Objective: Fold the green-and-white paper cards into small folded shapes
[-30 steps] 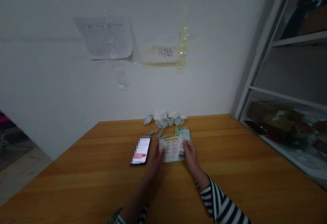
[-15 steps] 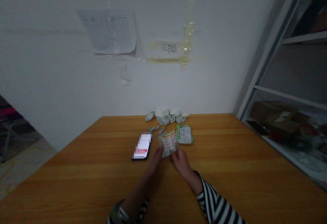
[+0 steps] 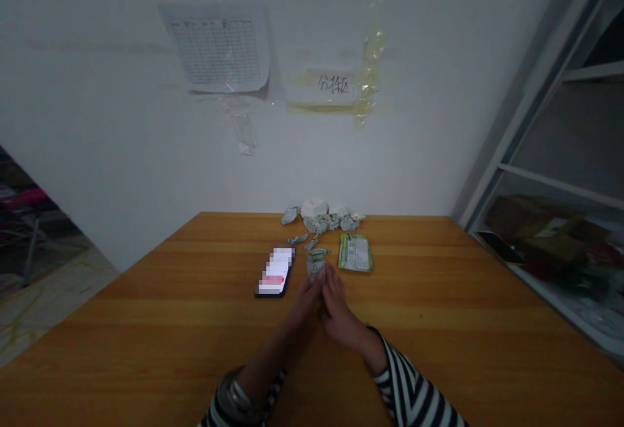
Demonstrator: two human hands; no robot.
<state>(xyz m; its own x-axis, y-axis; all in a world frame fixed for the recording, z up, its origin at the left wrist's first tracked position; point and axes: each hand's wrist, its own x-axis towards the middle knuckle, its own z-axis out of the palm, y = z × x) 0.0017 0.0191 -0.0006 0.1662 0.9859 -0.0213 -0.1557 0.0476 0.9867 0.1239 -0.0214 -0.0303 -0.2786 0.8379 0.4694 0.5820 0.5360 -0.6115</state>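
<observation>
My left hand (image 3: 305, 300) and my right hand (image 3: 336, 303) meet at the middle of the wooden table (image 3: 146, 323). Together they pinch a small printed paper (image 3: 314, 264), now folded narrow and standing up between the fingertips. A phone (image 3: 274, 271) with a lit screen lies just left of my hands. A green-and-white packet (image 3: 355, 253) lies flat just right of the paper. Behind these, near the wall, sits a heap of small folded papers (image 3: 320, 218).
A metal shelf unit (image 3: 550, 173) with boxes and bags stands along the right edge of the table. A printed sheet (image 3: 219, 47) and a taped label (image 3: 334, 84) hang on the white wall. At the left the floor drops away beside the table.
The paper was spread wide between my hands a second ago; both hands have come together and it is now folded to a narrow strip. The green packet beneath it has come into sight.
</observation>
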